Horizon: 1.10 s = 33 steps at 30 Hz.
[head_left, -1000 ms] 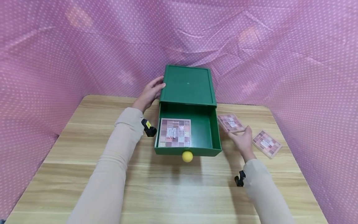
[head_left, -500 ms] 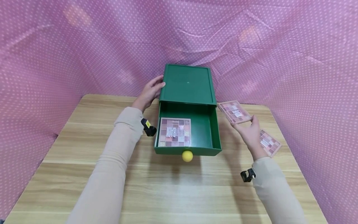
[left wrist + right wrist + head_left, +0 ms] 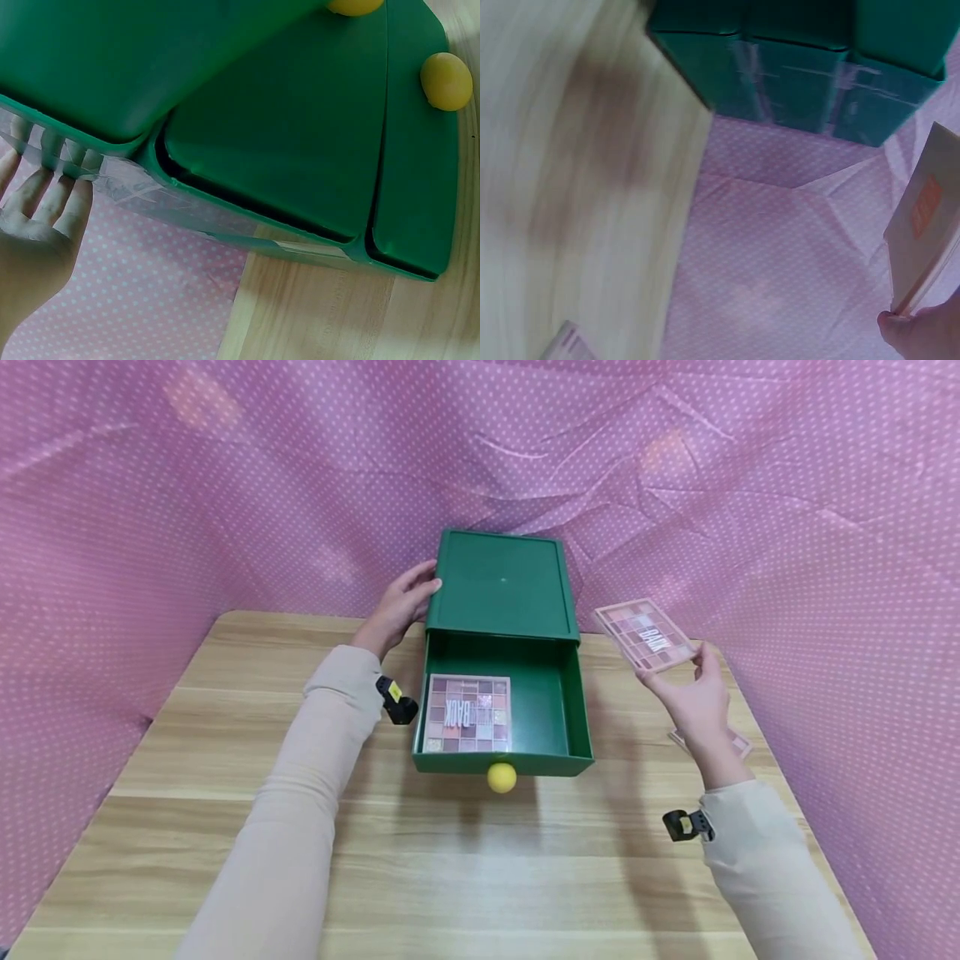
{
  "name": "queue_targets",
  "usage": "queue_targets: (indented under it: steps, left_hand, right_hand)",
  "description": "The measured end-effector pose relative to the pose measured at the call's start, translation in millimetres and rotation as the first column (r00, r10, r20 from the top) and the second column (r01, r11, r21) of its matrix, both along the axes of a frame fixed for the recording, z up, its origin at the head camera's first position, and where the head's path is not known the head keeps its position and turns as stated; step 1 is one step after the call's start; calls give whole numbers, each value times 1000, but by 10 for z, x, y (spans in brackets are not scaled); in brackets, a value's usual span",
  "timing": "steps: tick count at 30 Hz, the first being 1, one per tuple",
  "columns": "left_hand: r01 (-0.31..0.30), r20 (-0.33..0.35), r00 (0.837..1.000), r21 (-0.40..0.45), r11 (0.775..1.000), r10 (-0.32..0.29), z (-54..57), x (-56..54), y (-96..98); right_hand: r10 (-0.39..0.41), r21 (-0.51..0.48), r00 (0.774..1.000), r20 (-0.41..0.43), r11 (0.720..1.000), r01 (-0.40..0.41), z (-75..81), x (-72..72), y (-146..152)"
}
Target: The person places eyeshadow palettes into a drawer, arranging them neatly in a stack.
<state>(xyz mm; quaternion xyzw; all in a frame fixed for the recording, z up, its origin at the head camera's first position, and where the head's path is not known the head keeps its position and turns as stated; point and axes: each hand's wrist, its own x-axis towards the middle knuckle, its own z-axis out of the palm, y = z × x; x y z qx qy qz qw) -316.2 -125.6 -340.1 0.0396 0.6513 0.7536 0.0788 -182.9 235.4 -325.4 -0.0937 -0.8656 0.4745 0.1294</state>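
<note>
My right hand (image 3: 696, 700) pinches an eyeshadow palette (image 3: 647, 635) by its near edge, holding it above the table right of the green drawer cabinet (image 3: 504, 583). The right wrist view catches this palette's plain back (image 3: 919, 217) and a fingertip at its edge. My left hand (image 3: 396, 612) rests against the cabinet's left side, thumb near the top edge; in the left wrist view its fingers (image 3: 56, 199) lie extended along the clear side wall. The top drawer (image 3: 540, 764), with a yellow ball knob (image 3: 502, 777), is pulled out. Another palette (image 3: 468, 714) lies flat in its left half.
One more palette (image 3: 738, 743) lies on the wooden table (image 3: 465, 877) at the right, partly hidden behind my right wrist. Lower drawers (image 3: 285, 127) beneath the top one are closed. A pink dotted cloth (image 3: 300, 485) hangs behind and beside the table.
My right hand has lifted the palette off the table, moving it up and to the right, and its wrist now covers part of the other palette. My left hand stays against the cabinet.
</note>
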Motion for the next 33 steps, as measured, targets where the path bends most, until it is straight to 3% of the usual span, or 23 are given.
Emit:
queue_targets:
  steps: [7, 11, 17, 27, 33]
  left_hand:
    - [-3, -7, 1000, 7, 1000, 3, 9, 40, 12]
    - [-7, -3, 1000, -1, 1000, 7, 14, 63, 22]
    - [-14, -7, 1000, -4, 1000, 14, 25, 94, 32]
    - [-18, -8, 1000, 3, 1000, 19, 11, 126, 55]
    - [-25, -3, 1000, 4, 1000, 25, 7, 141, 76]
  right_hand:
    - [89, -6, 986, -139, 996, -90, 148, 84, -40]
    - [128, -68, 975, -181, 987, -142, 220, 138, -115]
    - [227, -163, 957, -182, 953, -257, 302, 217, -251]
    - [389, -129, 903, -183, 901, -414, 311, 286, -420]
    - [479, -149, 862, -166, 852, -502, 244, 300, -487]
